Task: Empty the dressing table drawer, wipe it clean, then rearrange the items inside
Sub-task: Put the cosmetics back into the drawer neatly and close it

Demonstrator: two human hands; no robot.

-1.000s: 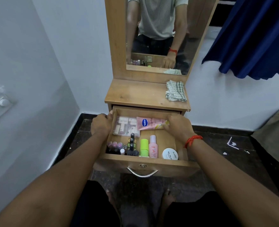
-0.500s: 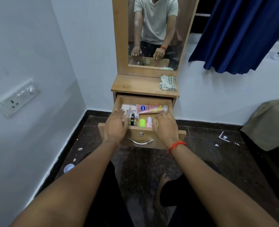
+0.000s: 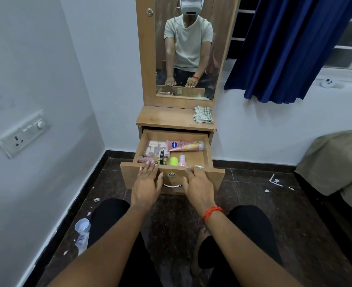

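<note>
Your left hand (image 3: 147, 183) and right hand (image 3: 198, 187) rest on the front edge of the open drawer (image 3: 216, 177), fingers (image 3: 149, 167) straight, holding nothing. The tube (image 3: 186, 146) lies arranged inside. Push evenly with both palms so the drawer slides square. A second ago your right hand reached deeper, at the tube.

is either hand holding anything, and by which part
Nothing is held. The left hand and right hand rest with straight fingers on the drawer front, fingertips at its top edge.
</note>
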